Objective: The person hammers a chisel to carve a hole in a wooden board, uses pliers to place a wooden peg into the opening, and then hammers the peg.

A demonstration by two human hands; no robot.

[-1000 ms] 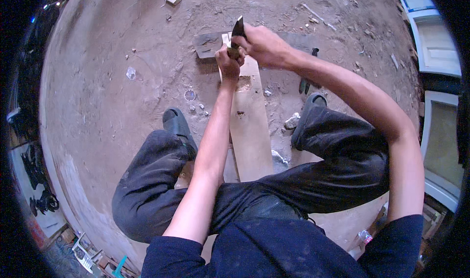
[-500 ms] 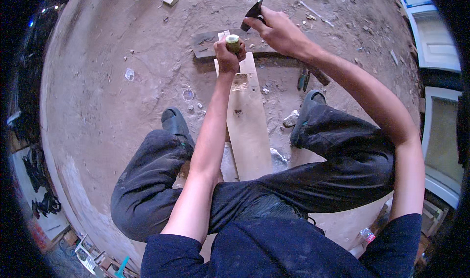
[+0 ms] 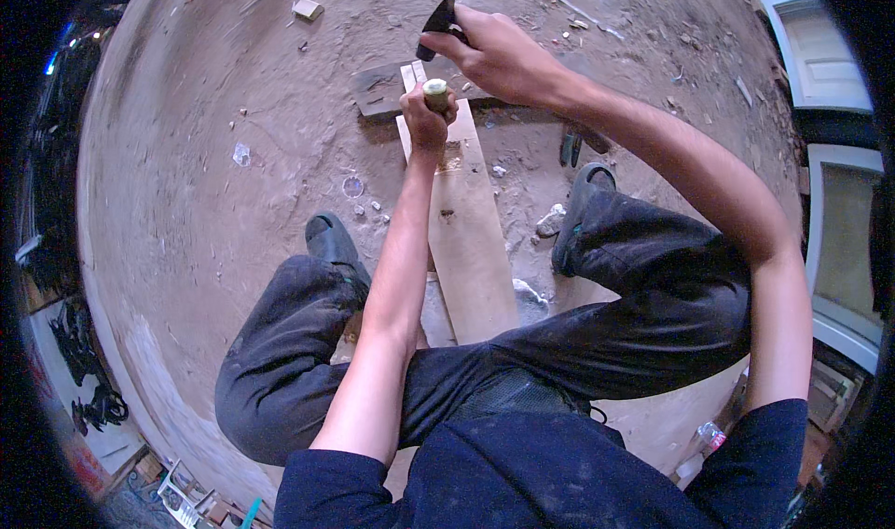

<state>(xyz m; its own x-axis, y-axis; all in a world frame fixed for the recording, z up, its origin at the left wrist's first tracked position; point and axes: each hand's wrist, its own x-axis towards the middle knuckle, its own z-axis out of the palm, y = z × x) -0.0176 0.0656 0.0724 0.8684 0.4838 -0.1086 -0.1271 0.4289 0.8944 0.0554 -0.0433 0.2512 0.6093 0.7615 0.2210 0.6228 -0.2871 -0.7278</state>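
My left hand (image 3: 427,126) is wrapped round the greenish handle of a chisel (image 3: 435,91), its pale butt end facing up. The blade is hidden below my fist. Under it lies a long pale wooden board (image 3: 474,259), with a rough cut recess (image 3: 452,154) just on the near side of the hand. My right hand (image 3: 499,58) grips a hammer, its dark head (image 3: 437,27) raised beyond the chisel's butt and apart from it. Most of the hammer's handle is hidden by my hand and forearm.
A dark wooden beam (image 3: 376,93) lies crosswise under the board's far end. Dark-handled tools (image 3: 570,147) rest on the dirt floor to its right. White lumps (image 3: 551,219) lie by my right foot, and a small block (image 3: 307,9) at far left. White-framed panels (image 3: 844,240) stand at right.
My right hand has carried the hammer leftward, from the right of the chisel's butt to straight beyond it. My left hand keeps its grip on the chisel. The view has shifted slightly.
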